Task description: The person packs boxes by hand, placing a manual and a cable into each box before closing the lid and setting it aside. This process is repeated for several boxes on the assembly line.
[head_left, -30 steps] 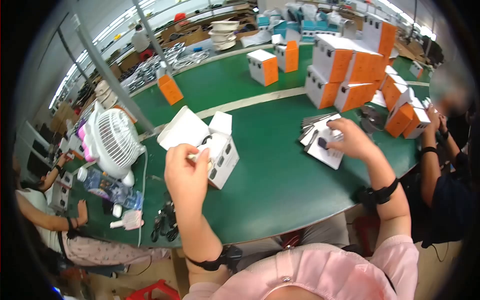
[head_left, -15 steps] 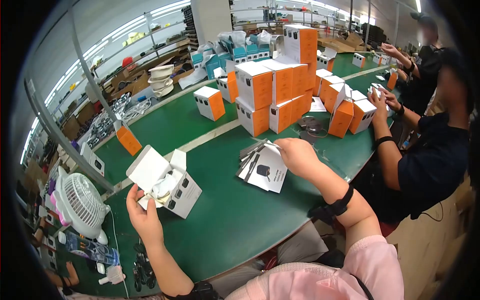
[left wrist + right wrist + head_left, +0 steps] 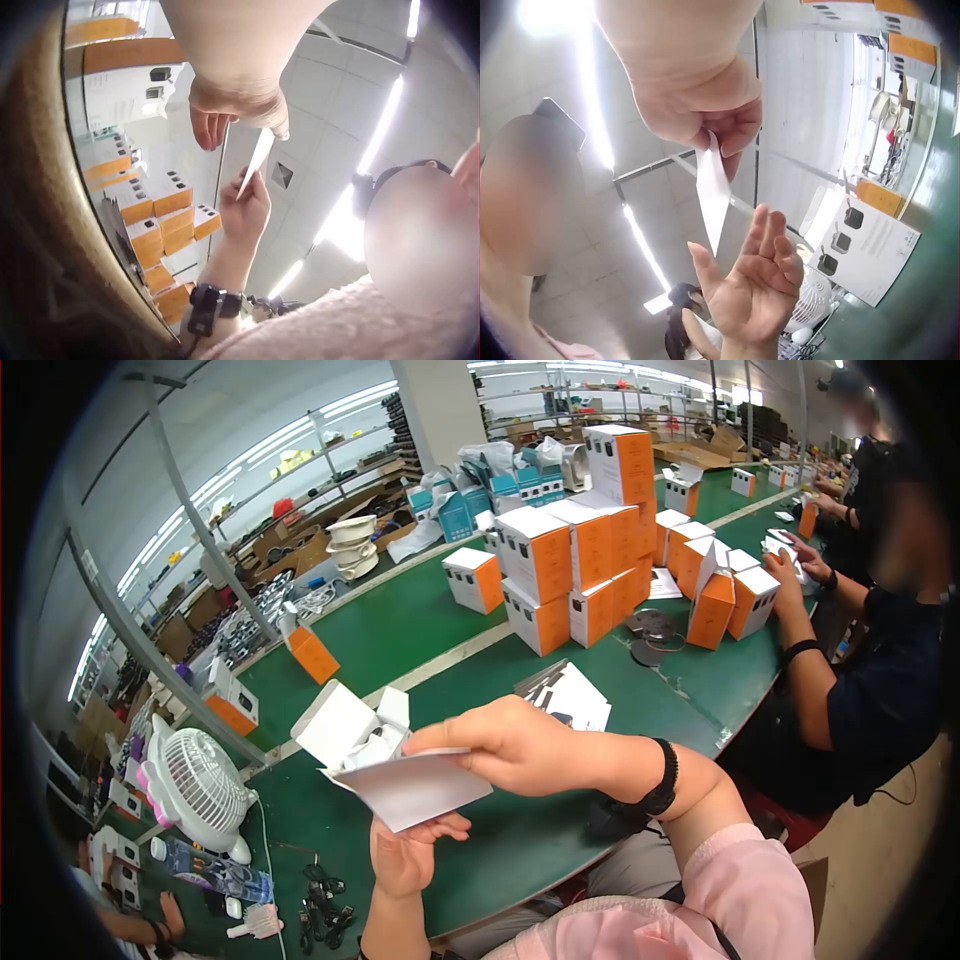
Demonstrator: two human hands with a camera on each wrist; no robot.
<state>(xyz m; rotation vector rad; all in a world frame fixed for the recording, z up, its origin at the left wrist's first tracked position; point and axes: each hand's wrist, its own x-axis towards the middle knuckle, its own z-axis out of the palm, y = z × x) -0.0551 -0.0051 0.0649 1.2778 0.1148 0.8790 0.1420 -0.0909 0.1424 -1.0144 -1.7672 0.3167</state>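
My right hand [image 3: 520,745] pinches a white leaflet [image 3: 412,788] by its edge, thumb and fingertips together. In the right wrist view the leaflet hangs down from those fingers toward my left hand [image 3: 754,300]. That hand is palm up with its fingers spread, its thumb close to the leaflet's lower corner. An open white box [image 3: 335,722] stands behind the leaflet in the head view, its flaps raised and its front mostly hidden. Several printed leaflets [image 3: 585,695] lie fanned out on the green table, partly behind my right forearm.
Stacked orange-and-white boxes [image 3: 570,555] stand beyond the leaflets. A white fan [image 3: 205,785], a water bottle [image 3: 215,870] and black cables [image 3: 322,905] are at the left. A dark round disc [image 3: 648,652] lies at the right, near a seated person [image 3: 860,680].
My right hand has taken a leaflet from the fanned pile and brought it left, in front of the open box. My left hand has come off the box and turned palm up.
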